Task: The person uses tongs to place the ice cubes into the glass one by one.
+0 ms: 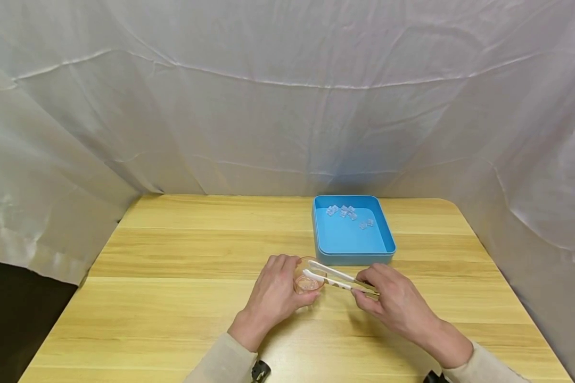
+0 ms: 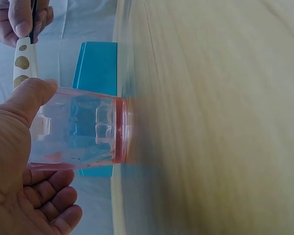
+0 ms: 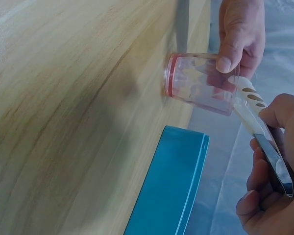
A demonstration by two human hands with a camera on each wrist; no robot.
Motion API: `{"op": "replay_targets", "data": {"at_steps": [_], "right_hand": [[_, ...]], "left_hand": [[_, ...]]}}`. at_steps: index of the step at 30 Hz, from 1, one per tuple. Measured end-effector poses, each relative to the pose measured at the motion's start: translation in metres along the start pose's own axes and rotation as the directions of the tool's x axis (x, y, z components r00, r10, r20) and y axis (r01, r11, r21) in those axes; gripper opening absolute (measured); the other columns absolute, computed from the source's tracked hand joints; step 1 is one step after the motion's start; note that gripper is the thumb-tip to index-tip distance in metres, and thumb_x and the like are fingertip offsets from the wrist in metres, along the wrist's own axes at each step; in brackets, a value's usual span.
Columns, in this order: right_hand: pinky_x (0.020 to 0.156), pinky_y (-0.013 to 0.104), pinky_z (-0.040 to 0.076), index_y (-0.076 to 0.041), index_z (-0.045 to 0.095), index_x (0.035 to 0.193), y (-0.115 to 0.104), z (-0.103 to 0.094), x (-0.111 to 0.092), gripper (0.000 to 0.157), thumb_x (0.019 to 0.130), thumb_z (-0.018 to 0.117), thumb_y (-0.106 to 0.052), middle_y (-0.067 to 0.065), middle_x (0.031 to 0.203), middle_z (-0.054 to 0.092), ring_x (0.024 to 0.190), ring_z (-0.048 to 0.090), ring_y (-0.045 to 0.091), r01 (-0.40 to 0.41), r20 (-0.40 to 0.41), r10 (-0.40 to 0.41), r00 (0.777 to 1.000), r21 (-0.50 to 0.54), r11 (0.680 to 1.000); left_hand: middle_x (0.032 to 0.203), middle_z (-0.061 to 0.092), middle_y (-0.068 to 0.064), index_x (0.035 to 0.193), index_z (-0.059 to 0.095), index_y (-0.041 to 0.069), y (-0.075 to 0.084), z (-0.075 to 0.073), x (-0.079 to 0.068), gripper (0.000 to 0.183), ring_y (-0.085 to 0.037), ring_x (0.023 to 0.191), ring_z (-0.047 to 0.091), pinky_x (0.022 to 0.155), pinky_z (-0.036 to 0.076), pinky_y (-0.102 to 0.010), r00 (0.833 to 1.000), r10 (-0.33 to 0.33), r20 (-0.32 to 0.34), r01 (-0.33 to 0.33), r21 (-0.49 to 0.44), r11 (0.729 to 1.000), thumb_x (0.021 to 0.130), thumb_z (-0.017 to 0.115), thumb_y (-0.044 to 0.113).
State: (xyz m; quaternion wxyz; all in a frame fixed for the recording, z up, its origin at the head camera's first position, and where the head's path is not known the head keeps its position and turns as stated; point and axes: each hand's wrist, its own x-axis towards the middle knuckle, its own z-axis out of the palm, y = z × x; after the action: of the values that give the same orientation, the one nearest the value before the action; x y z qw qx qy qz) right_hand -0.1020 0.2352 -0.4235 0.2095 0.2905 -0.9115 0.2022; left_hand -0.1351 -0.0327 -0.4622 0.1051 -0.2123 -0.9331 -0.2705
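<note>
My left hand [image 1: 277, 287] holds a clear, pink-tinted cup [image 2: 85, 129] round its side, thumb near the rim. The cup stands upright on the table, with clear ice-like cubes [image 2: 104, 126] at its bottom. In my right hand [image 1: 395, 295] is a pair of tongs [image 1: 337, 276], with white tips and gold-coloured handles. The thumb and fingers grip the handles. The tongs' tips are spread slightly apart over the cup's mouth, and in the right wrist view they overlap its rim.
Just behind the cup and to its right sits an open blue box [image 1: 322, 234]. Several clear cubes [image 1: 348, 212] lie inside, mostly toward its back. The wooden table [image 1: 182, 250] reaches back to a pale curtain [image 1: 249, 133], which also hangs along both sides.
</note>
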Motion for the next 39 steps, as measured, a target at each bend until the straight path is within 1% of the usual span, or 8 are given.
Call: {"op": "replay_targets", "data": {"at_steps": [6, 12, 15, 19, 22, 27, 33, 39], "right_hand": [[0.058, 0.019, 0.048, -0.014, 0.068, 0.094, 0.001, 0.000, -0.001, 0.022, 0.080, 0.086, -0.011, -0.009, 0.084, 0.062, 0.072, 0.050, -0.002, -0.008, -0.001, 0.008, 1.000, 0.018, 1.000], [0.059, 0.020, 0.047, -0.013, 0.068, 0.095, 0.003, -0.001, 0.000, 0.022, 0.081, 0.085, -0.010, -0.010, 0.083, 0.058, 0.071, 0.049, 0.001, -0.037, -0.002, 0.037, 0.999, 0.025, 0.999], [0.059, 0.021, 0.047, -0.012, 0.068, 0.096, 0.007, -0.004, 0.002, 0.022, 0.081, 0.084, -0.009, -0.008, 0.084, 0.058, 0.071, 0.049, 0.003, -0.039, -0.019, 0.039, 0.999, 0.012, 0.999], [0.057, 0.021, 0.046, -0.009, 0.069, 0.097, 0.016, -0.009, 0.007, 0.022, 0.080, 0.083, -0.008, -0.006, 0.083, 0.059, 0.070, 0.048, 0.003, -0.034, -0.051, 0.034, 0.998, -0.005, 0.999], [0.056, 0.021, 0.045, -0.009, 0.070, 0.097, 0.023, -0.013, 0.011, 0.018, 0.083, 0.083, -0.009, -0.006, 0.082, 0.058, 0.069, 0.046, 0.003, -0.076, -0.043, 0.075, 0.996, -0.013, 0.997], [0.057, 0.023, 0.044, -0.009, 0.071, 0.096, 0.038, -0.021, 0.019, 0.012, 0.089, 0.080, -0.011, -0.004, 0.083, 0.059, 0.069, 0.046, 0.006, -0.180, 0.011, 0.181, 0.984, -0.033, 0.983], [0.059, 0.030, 0.046, -0.002, 0.073, 0.102, 0.057, -0.029, 0.027, 0.016, 0.093, 0.076, -0.015, 0.008, 0.091, 0.069, 0.069, 0.052, 0.013, -0.284, 0.042, 0.288, 0.957, -0.082, 0.955], [0.057, 0.031, 0.042, 0.001, 0.072, 0.103, 0.073, -0.030, 0.034, 0.019, 0.097, 0.069, -0.017, 0.012, 0.090, 0.069, 0.066, 0.050, 0.017, -0.373, 0.053, 0.380, 0.924, -0.110, 0.921]], "left_hand": [[0.110, 0.071, -0.006, 0.127, 0.067, 0.003, 0.000, 0.001, 0.000, 0.073, -0.022, 0.103, 0.060, 0.089, 0.054, -0.035, 1.000, -0.006, -0.001, 0.006, -0.024, 1.000, 0.077, 0.091, 0.052], [0.112, 0.071, -0.007, 0.125, 0.067, 0.004, -0.001, 0.002, -0.001, 0.071, -0.022, 0.105, 0.061, 0.092, 0.055, -0.037, 1.000, -0.001, -0.017, 0.000, -0.025, 1.000, 0.077, 0.092, 0.049], [0.112, 0.071, -0.008, 0.124, 0.067, 0.004, -0.002, 0.003, -0.002, 0.068, -0.023, 0.105, 0.061, 0.093, 0.055, -0.037, 1.000, 0.008, -0.027, -0.009, -0.028, 1.000, 0.076, 0.093, 0.046], [0.114, 0.070, -0.008, 0.125, 0.067, 0.005, -0.002, 0.004, -0.002, 0.069, -0.023, 0.107, 0.060, 0.094, 0.055, -0.038, 1.000, -0.002, -0.015, 0.002, -0.042, 0.999, 0.077, 0.093, 0.046], [0.115, 0.070, -0.008, 0.127, 0.066, 0.005, -0.002, 0.004, -0.002, 0.071, -0.023, 0.109, 0.060, 0.095, 0.056, -0.038, 1.000, -0.009, -0.007, 0.008, -0.052, 0.999, 0.076, 0.093, 0.046], [0.116, 0.070, -0.008, 0.127, 0.066, 0.004, -0.002, 0.003, -0.002, 0.073, -0.023, 0.109, 0.060, 0.096, 0.055, -0.038, 1.000, -0.017, 0.000, 0.017, -0.063, 0.998, 0.076, 0.093, 0.048], [0.118, 0.069, -0.007, 0.130, 0.065, 0.004, -0.001, 0.003, -0.003, 0.075, -0.023, 0.111, 0.059, 0.098, 0.055, -0.039, 0.999, -0.040, 0.023, 0.041, -0.076, 0.996, 0.077, 0.092, 0.050], [0.118, 0.069, -0.007, 0.130, 0.065, 0.004, -0.001, 0.002, -0.003, 0.075, -0.022, 0.111, 0.059, 0.098, 0.055, -0.038, 0.999, -0.042, 0.023, 0.043, -0.074, 0.996, 0.077, 0.092, 0.051]]}}
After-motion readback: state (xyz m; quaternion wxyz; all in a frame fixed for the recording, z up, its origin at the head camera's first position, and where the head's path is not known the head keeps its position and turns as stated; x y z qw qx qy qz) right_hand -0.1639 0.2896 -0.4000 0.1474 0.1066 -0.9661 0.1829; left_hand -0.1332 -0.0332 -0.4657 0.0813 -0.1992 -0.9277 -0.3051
